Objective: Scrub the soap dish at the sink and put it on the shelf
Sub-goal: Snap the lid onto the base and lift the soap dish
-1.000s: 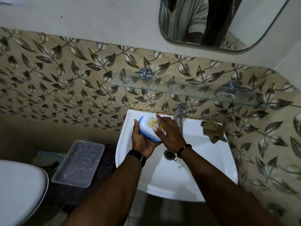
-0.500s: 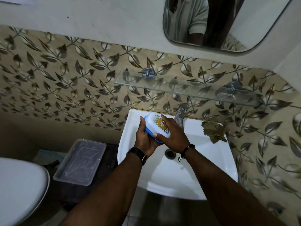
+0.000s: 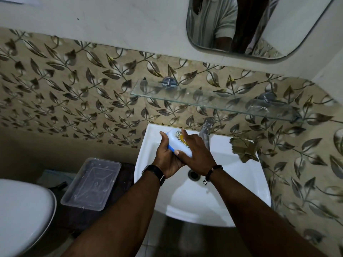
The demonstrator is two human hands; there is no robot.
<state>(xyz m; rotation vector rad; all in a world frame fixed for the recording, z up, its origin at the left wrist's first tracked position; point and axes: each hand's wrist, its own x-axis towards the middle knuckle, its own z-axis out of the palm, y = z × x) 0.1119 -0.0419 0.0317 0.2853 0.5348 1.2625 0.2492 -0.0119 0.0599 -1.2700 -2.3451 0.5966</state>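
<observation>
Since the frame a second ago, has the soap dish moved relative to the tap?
Yes, slightly. The soap dish has shifted right, so the gap to the tap is narrower, and it has turned more diagonal.

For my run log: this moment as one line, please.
left hand: grips soap dish | right hand: clasps its top | place: over sink

No legible text, number or brand in view; soap dish lid carries round yellow-gold printed emblem with small dark centre mark, half covered by right hand fingers, any lettering too small and blurred to read
</observation>
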